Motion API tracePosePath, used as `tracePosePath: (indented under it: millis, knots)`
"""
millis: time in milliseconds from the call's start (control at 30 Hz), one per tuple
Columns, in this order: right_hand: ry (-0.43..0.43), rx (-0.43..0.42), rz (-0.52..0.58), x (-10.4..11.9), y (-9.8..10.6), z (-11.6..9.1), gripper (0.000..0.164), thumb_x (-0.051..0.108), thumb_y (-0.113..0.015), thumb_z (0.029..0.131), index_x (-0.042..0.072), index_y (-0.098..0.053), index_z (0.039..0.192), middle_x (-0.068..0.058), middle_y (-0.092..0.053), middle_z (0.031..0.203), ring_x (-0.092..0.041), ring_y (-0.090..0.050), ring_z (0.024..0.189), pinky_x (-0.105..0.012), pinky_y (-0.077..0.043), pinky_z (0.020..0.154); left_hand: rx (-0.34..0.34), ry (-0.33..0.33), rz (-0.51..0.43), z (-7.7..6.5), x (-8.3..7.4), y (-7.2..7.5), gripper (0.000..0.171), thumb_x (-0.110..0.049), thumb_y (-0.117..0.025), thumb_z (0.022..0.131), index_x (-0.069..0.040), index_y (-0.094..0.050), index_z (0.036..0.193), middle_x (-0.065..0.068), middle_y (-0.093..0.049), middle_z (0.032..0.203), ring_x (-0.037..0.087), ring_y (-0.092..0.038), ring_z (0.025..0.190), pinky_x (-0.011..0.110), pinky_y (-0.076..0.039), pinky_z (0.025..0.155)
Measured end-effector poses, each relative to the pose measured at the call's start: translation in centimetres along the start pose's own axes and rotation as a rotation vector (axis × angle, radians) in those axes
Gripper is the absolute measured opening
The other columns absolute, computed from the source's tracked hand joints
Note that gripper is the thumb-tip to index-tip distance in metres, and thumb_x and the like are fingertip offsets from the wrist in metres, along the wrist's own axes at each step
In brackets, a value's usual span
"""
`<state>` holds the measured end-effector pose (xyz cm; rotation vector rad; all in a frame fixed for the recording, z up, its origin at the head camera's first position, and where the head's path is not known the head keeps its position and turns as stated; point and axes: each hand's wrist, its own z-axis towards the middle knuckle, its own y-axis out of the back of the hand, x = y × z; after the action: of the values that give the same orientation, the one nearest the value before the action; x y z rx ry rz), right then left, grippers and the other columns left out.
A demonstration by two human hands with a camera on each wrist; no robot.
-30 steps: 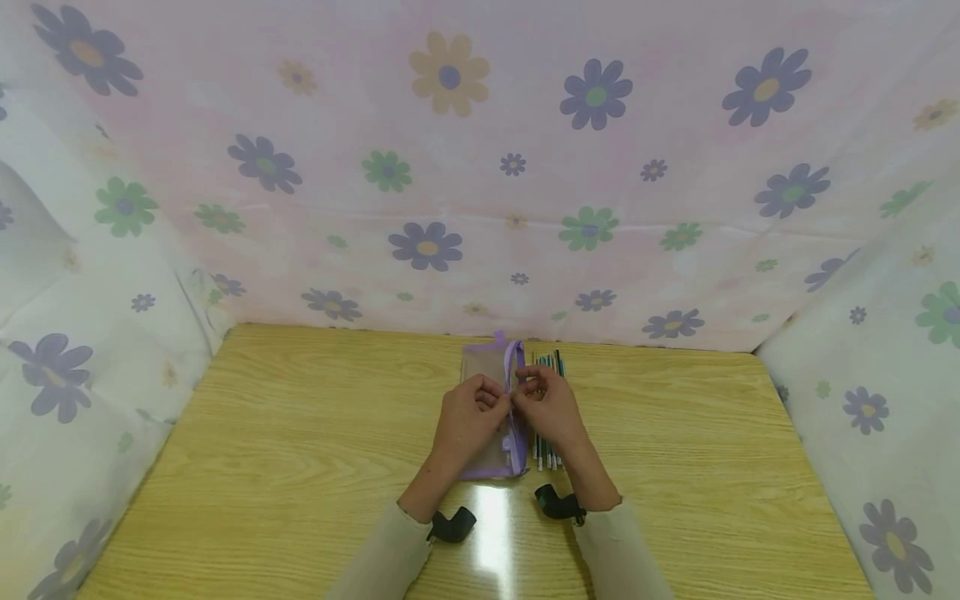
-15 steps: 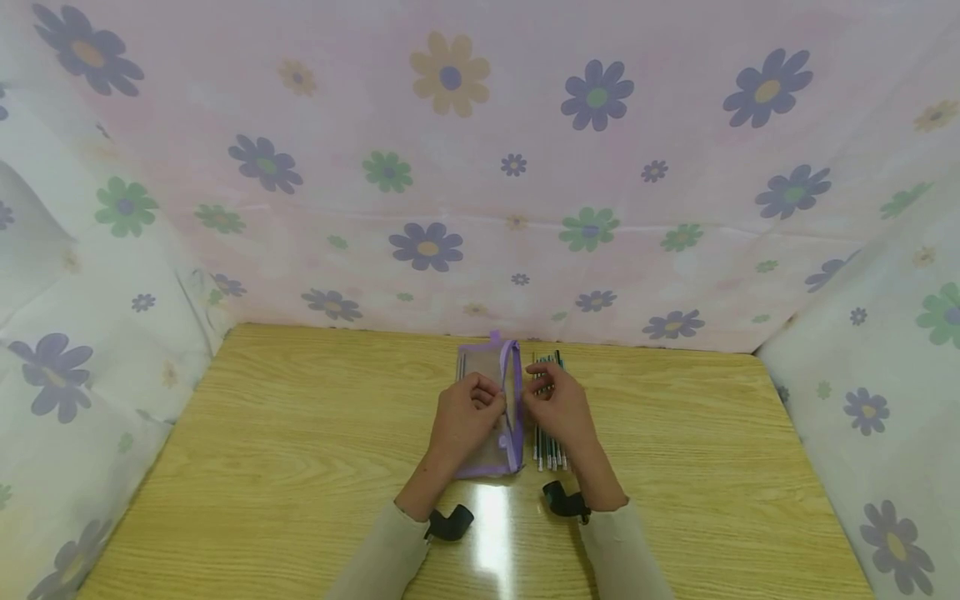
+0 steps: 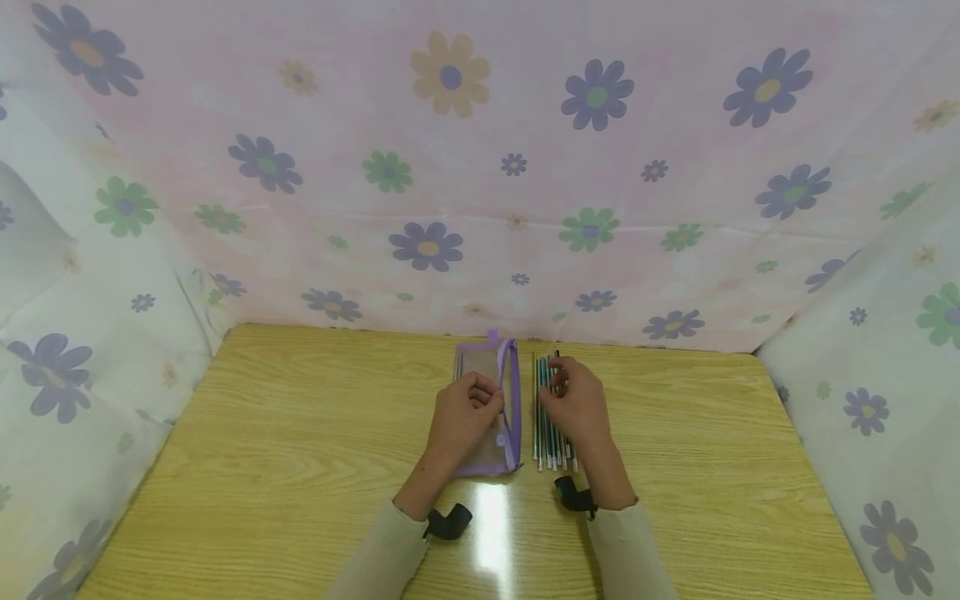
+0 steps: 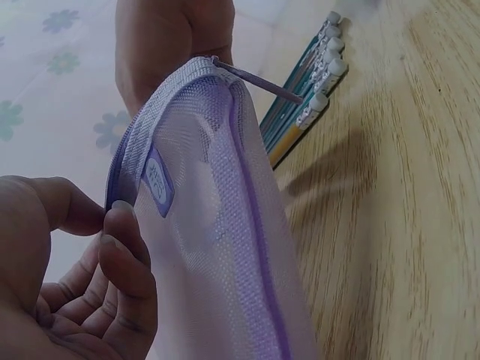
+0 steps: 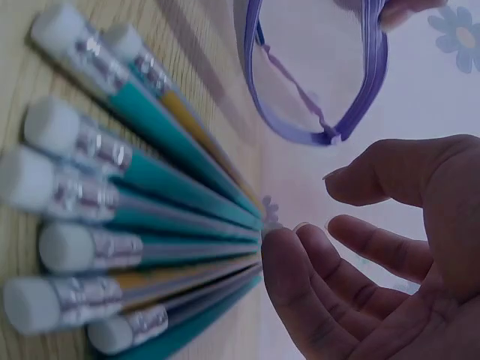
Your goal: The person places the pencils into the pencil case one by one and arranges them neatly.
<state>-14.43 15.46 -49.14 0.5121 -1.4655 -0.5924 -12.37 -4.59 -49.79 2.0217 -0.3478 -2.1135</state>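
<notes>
Purple mesh pouch (image 3: 480, 360) lies at the middle of the table (image 3: 315, 433), its zipped mouth gaping along the right side. Nearest are two pale sleeves (image 3: 384, 550), each with a black wrist device (image 3: 450, 522) at the cuff. Just right of the pouch, with a strip of wood between, pencils (image 3: 544, 417) in teal, yellow and dark tones lie side by side, white erasers toward the near side. The left hand (image 3: 467, 417) covers part of the mesh, thumb and index finger pinching the zipper edge. The right hand (image 3: 579, 404) hides some pencils; its fingers bend loosely, thumb well apart, holding nothing; whether they touch a pencil I cannot tell. Beyond the table's far edge hangs flowered cloth (image 3: 480, 183).
</notes>
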Motion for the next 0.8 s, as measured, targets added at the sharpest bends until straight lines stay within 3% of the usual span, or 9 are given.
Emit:
tracePosePath:
  millis: [400, 800]
  knots:
    - [-0.036, -0.014, -0.167, -0.8, 0.8, 0.2, 0.051, 0.007, -0.071, 0.090, 0.002, -0.064, 0.140, -0.015, -0.066, 0.103, -0.026, -0.067, 0.082, -0.040, -0.055, 0.062, -0.005, -0.009, 0.011, 0.0, 0.0, 0.1, 0.004, -0.009, -0.073, 0.095, -0.006, -0.071, 0.096, 0.001, -0.072, 0.077, 0.012, -0.068, 0.059, 0.027, -0.060, 0.055]
    - [-0.083, 0.011, -0.237, -1.3, 1.0, 0.1, 0.051, 0.004, -0.067, 0.089, 0.002, -0.063, 0.140, -0.017, -0.066, 0.108, -0.030, -0.063, 0.079, -0.041, -0.050, 0.059, -0.005, -0.003, 0.025, 0.0, 0.0, 0.1, 0.004, -0.009, -0.073, 0.095, -0.006, -0.071, 0.095, 0.001, -0.072, 0.076, 0.012, -0.069, 0.058, 0.027, -0.059, 0.055]
